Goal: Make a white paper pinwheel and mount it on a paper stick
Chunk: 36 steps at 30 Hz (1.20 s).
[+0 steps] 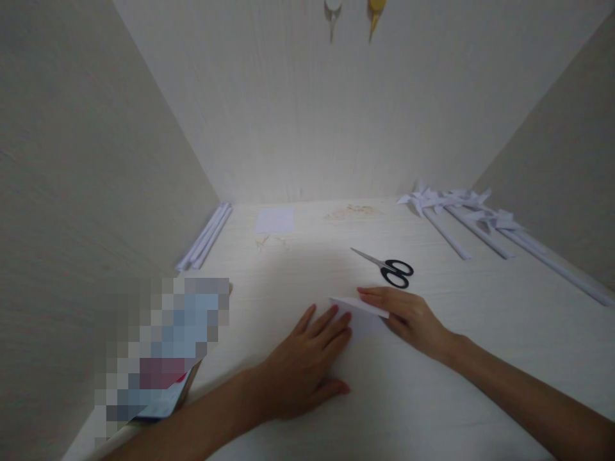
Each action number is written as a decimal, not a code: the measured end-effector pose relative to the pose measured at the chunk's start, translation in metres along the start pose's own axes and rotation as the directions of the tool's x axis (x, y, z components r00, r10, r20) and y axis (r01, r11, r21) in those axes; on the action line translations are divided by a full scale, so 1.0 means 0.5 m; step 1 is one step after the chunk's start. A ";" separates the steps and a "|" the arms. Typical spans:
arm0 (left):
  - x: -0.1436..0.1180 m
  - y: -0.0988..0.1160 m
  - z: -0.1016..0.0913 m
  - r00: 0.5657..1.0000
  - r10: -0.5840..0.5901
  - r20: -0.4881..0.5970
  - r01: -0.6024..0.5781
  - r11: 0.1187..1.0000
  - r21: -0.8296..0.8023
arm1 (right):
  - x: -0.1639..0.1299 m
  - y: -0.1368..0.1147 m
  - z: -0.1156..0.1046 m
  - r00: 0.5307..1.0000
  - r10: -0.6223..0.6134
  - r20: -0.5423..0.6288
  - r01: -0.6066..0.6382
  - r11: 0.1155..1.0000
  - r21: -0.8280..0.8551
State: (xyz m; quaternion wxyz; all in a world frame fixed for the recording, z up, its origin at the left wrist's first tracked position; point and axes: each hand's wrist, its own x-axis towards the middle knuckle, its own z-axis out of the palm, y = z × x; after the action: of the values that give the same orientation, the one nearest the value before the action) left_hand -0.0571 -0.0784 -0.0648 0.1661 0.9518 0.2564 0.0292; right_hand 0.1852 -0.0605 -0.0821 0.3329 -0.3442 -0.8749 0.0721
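A small white sheet of paper (366,308) lies partly folded on the tabletop, its far edge lifted. My left hand (312,355) rests flat with fingers spread, the fingertips pressing on the paper's left side. On the right, my right hand (408,317) grips the raised flap, the thumb under it and the fingers behind. Just beyond that hand are scissors (387,266) with black handles, their blades pointing up and left. The underside of the fold is partly hidden.
A square paper sheet (275,220), rubber bands (271,242) and rolled paper tubes (205,237) are at the back left. Several paper pinwheels on tubes (473,224) lie at the right. A blurred-out device (168,358) leans at the left. Walls enclose the white table (408,410).
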 end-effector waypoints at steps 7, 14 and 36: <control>0.000 0.003 0.004 0.999 -0.014 -0.041 0.014 1.000 0.015 | -0.001 -0.010 -0.003 0.999 0.046 -0.008 -0.046 0.998 -0.031; 0.002 0.005 0.004 0.998 -0.033 -0.045 0.034 0.999 0.034 | -0.005 0.000 -0.007 0.990 0.113 -0.082 -0.117 0.992 -0.051; 0.001 0.006 0.008 0.998 -0.058 -0.025 0.059 0.997 0.053 | -0.001 0.000 -0.020 0.942 -0.154 0.298 0.169 0.985 -0.024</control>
State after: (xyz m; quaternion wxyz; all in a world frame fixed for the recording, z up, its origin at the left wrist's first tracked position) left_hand -0.0547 -0.0821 -0.0677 0.1385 0.9475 0.2867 0.0286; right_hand 0.1919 -0.0617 -0.0745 0.1947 -0.2646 -0.9416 0.0736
